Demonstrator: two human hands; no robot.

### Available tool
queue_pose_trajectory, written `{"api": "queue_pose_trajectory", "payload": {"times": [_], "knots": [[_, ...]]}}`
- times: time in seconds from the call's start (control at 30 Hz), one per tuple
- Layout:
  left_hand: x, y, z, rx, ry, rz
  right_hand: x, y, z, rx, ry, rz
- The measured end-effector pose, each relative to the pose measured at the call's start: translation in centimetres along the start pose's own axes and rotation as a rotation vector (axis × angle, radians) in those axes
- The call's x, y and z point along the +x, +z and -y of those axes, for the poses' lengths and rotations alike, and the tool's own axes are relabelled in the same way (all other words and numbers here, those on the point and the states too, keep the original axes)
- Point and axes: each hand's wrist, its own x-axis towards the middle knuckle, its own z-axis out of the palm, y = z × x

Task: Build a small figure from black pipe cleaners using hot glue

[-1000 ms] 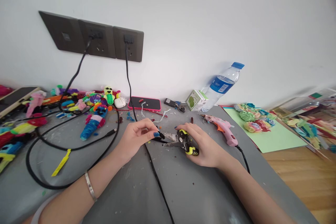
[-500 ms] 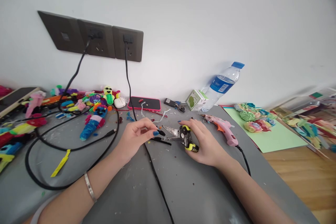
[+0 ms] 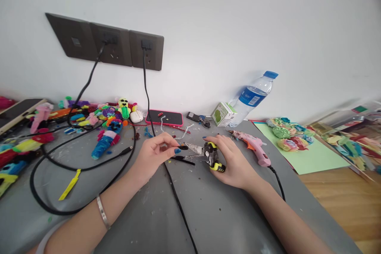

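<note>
Between thumb and fingertips of my left hand [image 3: 159, 149] is a short black fuzzy piece [image 3: 183, 147], seemingly pipe cleaner. My right hand [image 3: 230, 160] is wrapped around scissors [image 3: 211, 154] with black and yellow spring handles. Their whitish, smeared blades stand apart and point left. The upper blade tip is at the black piece; I cannot tell whether it touches. Below the blades, a longer black pipe cleaner [image 3: 184, 160] lies near the grey table surface [image 3: 238, 222]. Its left end is hidden behind my left fingers.
A pink glue gun [image 3: 253, 147] lies right of my right hand. Behind are a phone [image 3: 165, 118], keys [image 3: 204, 121], a small box [image 3: 223, 114] and a water bottle [image 3: 253, 97]. Pipe-cleaner figures [image 3: 108, 137] and a looped black cable [image 3: 32, 182] occupy the left side.
The black piece in my left fingers and the upper scissor blade tip have come together. The view has shifted slightly; both grips stay the same.
</note>
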Motion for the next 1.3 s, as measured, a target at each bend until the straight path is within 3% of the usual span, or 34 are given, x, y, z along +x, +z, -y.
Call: {"api": "queue_pose_trajectory", "payload": {"times": [0.43,0.87,1.3], "knots": [[0.12,-0.05,0.04,-0.003,-0.012,-0.039,0.06,-0.02,-0.03,-0.01,0.008,-0.001],[-0.06,-0.02,0.22,-0.051,-0.003,0.084,-0.04,-0.19,0.23,0.054,-0.007,-0.008],[-0.07,0.09,0.02,-0.092,-0.009,0.093,0.16,-0.12,0.26,0.053,-0.022,-0.02]]}}
